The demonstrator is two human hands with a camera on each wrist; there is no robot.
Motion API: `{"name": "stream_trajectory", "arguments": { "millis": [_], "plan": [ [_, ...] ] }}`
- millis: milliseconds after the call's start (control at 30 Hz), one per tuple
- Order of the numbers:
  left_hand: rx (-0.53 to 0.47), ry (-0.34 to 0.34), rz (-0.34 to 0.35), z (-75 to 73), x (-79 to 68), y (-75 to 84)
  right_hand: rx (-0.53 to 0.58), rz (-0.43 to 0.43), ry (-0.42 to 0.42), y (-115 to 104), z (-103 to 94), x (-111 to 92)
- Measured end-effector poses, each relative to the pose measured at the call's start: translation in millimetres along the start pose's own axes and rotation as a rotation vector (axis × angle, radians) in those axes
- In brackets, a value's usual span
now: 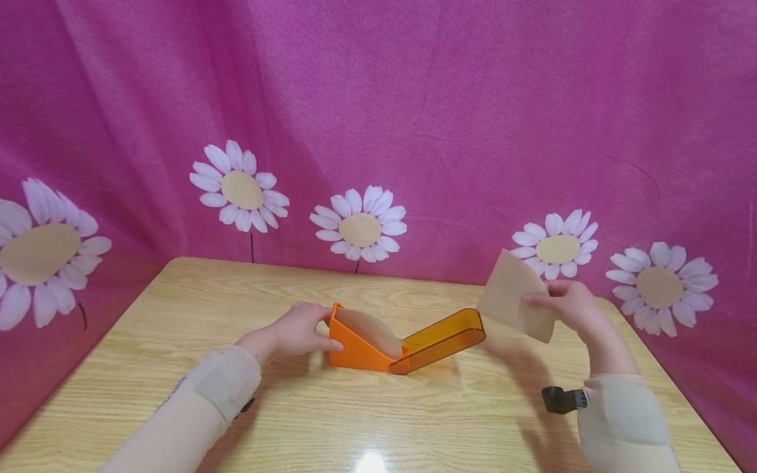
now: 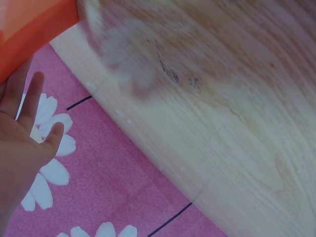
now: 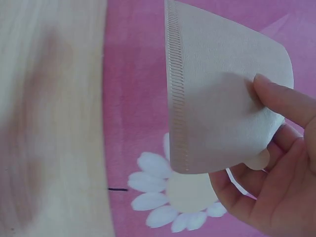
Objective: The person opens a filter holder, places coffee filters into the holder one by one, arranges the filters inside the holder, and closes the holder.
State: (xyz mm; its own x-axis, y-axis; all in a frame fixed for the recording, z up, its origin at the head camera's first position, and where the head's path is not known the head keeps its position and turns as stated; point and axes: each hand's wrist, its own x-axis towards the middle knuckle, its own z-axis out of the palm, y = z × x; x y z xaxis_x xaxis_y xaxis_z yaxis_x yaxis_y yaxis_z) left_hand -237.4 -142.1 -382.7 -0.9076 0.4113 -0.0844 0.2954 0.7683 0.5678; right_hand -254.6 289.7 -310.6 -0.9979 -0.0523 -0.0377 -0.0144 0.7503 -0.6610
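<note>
My right hand (image 1: 572,305) holds a tan paper coffee filter (image 1: 511,295) up over the right side of the table, thumb on one face and fingers behind it. The right wrist view shows the crimped seam along one edge of the filter (image 3: 222,98). My left hand (image 1: 298,330) grips the tall left end of an orange coffee filter holder (image 1: 362,353), thumb on the near side and other fingers partly hidden behind. Several brown filters (image 1: 369,328) appear to stand in the holder. Its amber see-through lid (image 1: 443,338) is swung open to the right.
The holder stands on a light wood-grain table (image 1: 331,420). A magenta cloth (image 1: 443,131) with large white flowers hangs behind the table and at both sides. A small black camera (image 1: 564,399) sits on the right wrist.
</note>
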Motion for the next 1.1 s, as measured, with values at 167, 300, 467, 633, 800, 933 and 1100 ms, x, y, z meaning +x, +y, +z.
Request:
{"name": "stream_trajectory", "arguments": {
  "millis": [167, 300, 467, 633, 800, 933, 1100],
  "plan": [
    [-0.001, 0.001, 0.0, -0.3, -0.6, -0.2, -0.021, -0.018, 0.025, -13.1, -6.7, -5.5],
    [-0.006, 0.0, -0.004, -0.4, -0.8, -0.2, -0.009, -0.046, 0.029, -22.2, -10.0, -9.6],
    [-0.01, -0.002, -0.011, 0.0, -0.8, -0.6, 0.0, -0.068, 0.031, -31.4, -12.9, -13.6],
    [-0.006, -0.001, -0.006, 0.5, -0.6, -1.1, 0.025, -0.081, 0.031, -40.6, -13.9, -17.3],
    [-0.001, 0.0, -0.008, 0.4, -0.7, -0.7, 0.054, -0.093, 0.036, -50.5, -12.2, -20.6],
    [0.0, -0.002, -0.011, 0.5, -0.2, -0.8, 0.069, -0.11, 0.034, -58.5, -9.8, -23.4],
    [-0.003, -0.004, -0.019, 0.2, 0.4, -0.5, 0.117, -0.156, 0.026, -69.4, -4.7, -26.2]
  ]
}}
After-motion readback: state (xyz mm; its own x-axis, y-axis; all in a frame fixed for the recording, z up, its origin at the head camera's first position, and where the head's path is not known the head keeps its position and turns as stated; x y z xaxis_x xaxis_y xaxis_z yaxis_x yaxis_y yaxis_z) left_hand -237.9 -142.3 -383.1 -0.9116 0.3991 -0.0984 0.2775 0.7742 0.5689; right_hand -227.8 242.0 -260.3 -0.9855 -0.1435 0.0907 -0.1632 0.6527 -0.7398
